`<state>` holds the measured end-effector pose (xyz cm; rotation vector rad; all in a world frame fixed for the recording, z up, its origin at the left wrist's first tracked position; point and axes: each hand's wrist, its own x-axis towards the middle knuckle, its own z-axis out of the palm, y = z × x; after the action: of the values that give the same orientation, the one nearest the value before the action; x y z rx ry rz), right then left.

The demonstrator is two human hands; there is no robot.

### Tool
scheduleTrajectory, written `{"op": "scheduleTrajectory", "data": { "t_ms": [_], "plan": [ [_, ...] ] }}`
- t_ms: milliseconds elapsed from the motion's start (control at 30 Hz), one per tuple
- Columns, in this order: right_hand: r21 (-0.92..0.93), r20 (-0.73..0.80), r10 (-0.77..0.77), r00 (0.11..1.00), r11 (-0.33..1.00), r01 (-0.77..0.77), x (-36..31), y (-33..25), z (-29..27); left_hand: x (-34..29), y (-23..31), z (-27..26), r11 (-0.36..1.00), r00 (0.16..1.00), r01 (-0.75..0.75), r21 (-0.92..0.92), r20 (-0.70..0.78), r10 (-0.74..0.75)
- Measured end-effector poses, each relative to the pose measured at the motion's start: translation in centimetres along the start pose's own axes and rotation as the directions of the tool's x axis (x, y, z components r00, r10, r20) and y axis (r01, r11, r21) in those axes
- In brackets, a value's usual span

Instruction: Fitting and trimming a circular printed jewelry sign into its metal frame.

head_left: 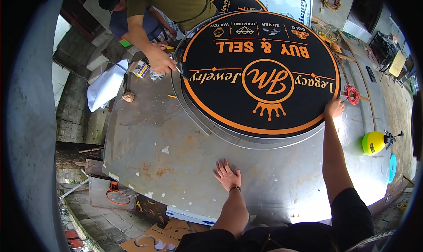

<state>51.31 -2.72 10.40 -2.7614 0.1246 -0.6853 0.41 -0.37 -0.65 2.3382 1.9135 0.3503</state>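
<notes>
Right hand (335,108), grip unclear, touching round sign (262,73) leftward, left hand (228,177) splayed, sign beyond

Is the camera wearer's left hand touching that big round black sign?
Apart. The head view shows it: the left hand lies spread on the metal table, with bare metal showing between it and the round black sign.

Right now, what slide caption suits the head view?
Left hand on a metal table, right hand at the edge of a round black sign.
</notes>
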Motion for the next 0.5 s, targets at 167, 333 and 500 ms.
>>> {"op": "scheduleTrajectory", "data": {
  "t_ms": [167, 333, 500],
  "plan": [
    [0.008, 0.007, -0.002, 1.0, 1.0, 0.002, -0.06, -0.06, -0.16, 0.08, 0.02, -0.01, 1.0, 1.0, -0.001, -0.009, -0.003, 0.001],
    [0.012, 0.023, 0.001, 1.0, 1.0, -0.001, 0.13, 0.04, 0.01, 0.03, -0.05, 0.06, 1.0, 1.0, -0.003, -0.014, -0.01, 0.003],
    [0.012, 0.028, 0.001, 1.0, 1.0, -0.001, -0.09, -0.09, -0.09, 0.04, -0.05, -0.17, 1.0, 1.0, -0.008, -0.003, -0.011, 0.008]
  ]
}}
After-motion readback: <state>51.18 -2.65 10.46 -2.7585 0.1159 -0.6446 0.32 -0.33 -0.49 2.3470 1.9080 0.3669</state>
